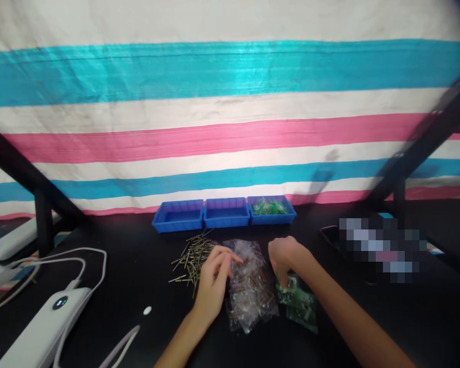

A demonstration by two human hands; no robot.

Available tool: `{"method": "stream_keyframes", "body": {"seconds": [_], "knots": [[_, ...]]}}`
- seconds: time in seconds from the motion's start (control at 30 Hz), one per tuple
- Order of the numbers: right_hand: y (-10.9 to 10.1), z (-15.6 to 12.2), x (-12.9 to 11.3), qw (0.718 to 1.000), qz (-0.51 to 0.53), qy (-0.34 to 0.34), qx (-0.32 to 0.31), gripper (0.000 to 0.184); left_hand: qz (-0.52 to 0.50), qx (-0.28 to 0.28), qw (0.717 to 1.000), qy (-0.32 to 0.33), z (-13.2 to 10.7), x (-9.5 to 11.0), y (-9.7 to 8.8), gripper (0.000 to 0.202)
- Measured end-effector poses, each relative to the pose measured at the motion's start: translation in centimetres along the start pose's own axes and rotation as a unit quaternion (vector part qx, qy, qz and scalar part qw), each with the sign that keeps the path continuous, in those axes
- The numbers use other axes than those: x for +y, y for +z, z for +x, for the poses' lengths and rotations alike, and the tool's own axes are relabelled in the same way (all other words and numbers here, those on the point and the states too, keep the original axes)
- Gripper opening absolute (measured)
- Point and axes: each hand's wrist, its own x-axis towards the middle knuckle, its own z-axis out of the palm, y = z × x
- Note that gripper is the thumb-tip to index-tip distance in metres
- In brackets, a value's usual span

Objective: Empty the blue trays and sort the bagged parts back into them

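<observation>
My left hand [213, 278] rests between a loose heap of thin metal-and-yellow pins [191, 258] and a pile of clear plastic bags [253, 291]. Its thumb and index finger are apart, and the fingertips reach over the edge of the clear bags, which contain copper-coloured rod-like pieces. To the right, my right hand [288, 255] points downward with its fingers drawn together on a small plastic bag of green pieces [301, 304]. The exact fingertip contact there is partly hidden by the hand.
Three blue trays stand in a row behind: a left tray [179, 225], a middle tray [227, 220] and a right tray [272, 219] containing green packets. A white power bank [42, 327] with cables lies left, near a white disc [147, 310]. A phone [329, 234] lies right.
</observation>
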Motion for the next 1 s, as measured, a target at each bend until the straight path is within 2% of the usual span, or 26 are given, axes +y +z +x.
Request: {"method": "stream_keyframes", "body": {"seconds": [0.07,0.13,0.23,0.3,0.37,0.47,0.57,0.7,0.9,1.0], "knots": [[-1.1,-1.3,-1.0,0.988,-0.126,0.056,-0.077,0.029,0.004,0.003,1.000,-0.002,0.1,0.2,0.0,0.037],[-2.1,-2.4,-1.3,0.984,-0.147,0.053,-0.088,0.022,0.007,0.005,1.000,-0.003,0.1,0.3,-0.1,0.035],[-3.2,-3.3,-0.2,0.995,-0.076,0.001,-0.058,0.015,0.017,0.007,1.000,0.006,0.1,0.4,-0.1,0.030],[-3.8,-3.6,0.7,0.999,-0.003,-0.048,-0.025,0.019,0.026,0.010,0.999,0.017,0.1,0.4,0.0,0.027],[-4.2,-3.7,0.9,0.993,0.067,-0.101,0.017,0.025,0.036,0.012,0.999,0.023,0.1,0.4,0.2,0.024],[-4.5,-3.8,-0.3,0.971,0.153,-0.178,0.051,0.030,0.050,0.016,0.998,0.028,0.2,0.5,0.5,0.020],[-4.6,-3.7,-1.8,0.954,0.196,-0.223,0.044,0.032,0.059,0.046,0.996,0.042,0.3,0.5,0.6,0.017],[-4.5,-3.4,-2.3,0.942,0.240,-0.235,0.017,0.029,0.059,0.100,0.993,0.025,0.5,0.3,0.2,0.018],[-4.4,-3.5,-1.9,0.926,0.266,-0.266,-0.035,0.025,-0.001,0.036,0.998,0.042,0.6,-0.3,-0.2,0.015],[-4.4,-3.5,-2.1,0.923,0.240,-0.297,-0.032,0.032,-0.022,0.052,0.998,0.034,0.6,-0.5,-0.2,0.015]]}}
